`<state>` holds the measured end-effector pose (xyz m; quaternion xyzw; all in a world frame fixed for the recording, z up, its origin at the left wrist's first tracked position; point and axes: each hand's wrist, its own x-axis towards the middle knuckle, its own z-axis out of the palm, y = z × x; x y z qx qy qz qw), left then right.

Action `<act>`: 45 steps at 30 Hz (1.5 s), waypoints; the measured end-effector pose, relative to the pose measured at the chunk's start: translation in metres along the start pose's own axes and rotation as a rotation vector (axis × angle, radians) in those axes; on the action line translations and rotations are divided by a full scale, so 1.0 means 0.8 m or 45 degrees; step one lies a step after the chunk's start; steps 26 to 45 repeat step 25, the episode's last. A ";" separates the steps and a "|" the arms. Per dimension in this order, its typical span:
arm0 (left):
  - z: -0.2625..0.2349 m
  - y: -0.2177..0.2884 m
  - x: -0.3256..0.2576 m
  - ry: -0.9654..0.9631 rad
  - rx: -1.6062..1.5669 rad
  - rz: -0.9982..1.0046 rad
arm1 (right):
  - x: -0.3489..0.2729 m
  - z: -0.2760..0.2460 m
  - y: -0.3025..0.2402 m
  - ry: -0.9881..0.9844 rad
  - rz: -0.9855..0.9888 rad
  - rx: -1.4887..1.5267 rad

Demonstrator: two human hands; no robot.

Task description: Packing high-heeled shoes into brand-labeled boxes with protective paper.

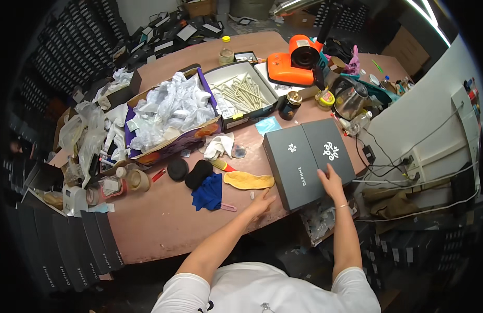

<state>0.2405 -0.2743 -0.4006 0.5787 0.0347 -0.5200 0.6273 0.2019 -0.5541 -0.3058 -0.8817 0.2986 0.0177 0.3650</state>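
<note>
A dark grey shoe box with white printing lies at the right front of the table. A seam runs across its top, and I cannot tell whether it is one box or two side by side. My right hand rests on the box's right part, fingers stretched out. Low at the table's front edge, my left hand is just left of the box, fingers extended and holding nothing visible. A yellow insole-shaped piece lies just beyond it. Farther left are a blue cloth, a black oval pad and a brush.
Behind stand a box of crumpled white paper, a tray of thin sticks, a dark jar and an orange machine. Dark boxes line the left front. Cables hang at right.
</note>
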 end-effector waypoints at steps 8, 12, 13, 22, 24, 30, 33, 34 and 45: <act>0.026 0.010 -0.011 0.182 -0.082 0.272 | -0.075 0.108 0.000 0.257 -0.056 -0.178; -0.034 0.000 -0.040 0.161 0.155 0.136 | -0.137 0.141 0.033 -0.031 -0.062 0.298; -0.034 -0.004 -0.042 0.182 0.201 0.167 | -0.147 0.138 0.024 -0.113 -0.008 0.378; 0.080 0.031 -0.082 0.070 -0.313 0.565 | -0.151 -0.011 -0.036 0.044 -0.482 0.591; 0.109 0.092 -0.076 -0.081 -0.054 0.501 | -0.117 -0.075 -0.038 -0.156 -0.294 1.172; 0.100 0.099 -0.083 -0.047 -0.064 0.533 | -0.110 -0.072 -0.052 -0.191 -0.329 1.169; 0.100 0.099 -0.083 -0.047 -0.064 0.533 | -0.110 -0.072 -0.052 -0.191 -0.329 1.169; 0.100 0.099 -0.083 -0.047 -0.064 0.533 | -0.110 -0.072 -0.052 -0.191 -0.329 1.169; 0.100 0.099 -0.083 -0.047 -0.064 0.533 | -0.110 -0.072 -0.052 -0.191 -0.329 1.169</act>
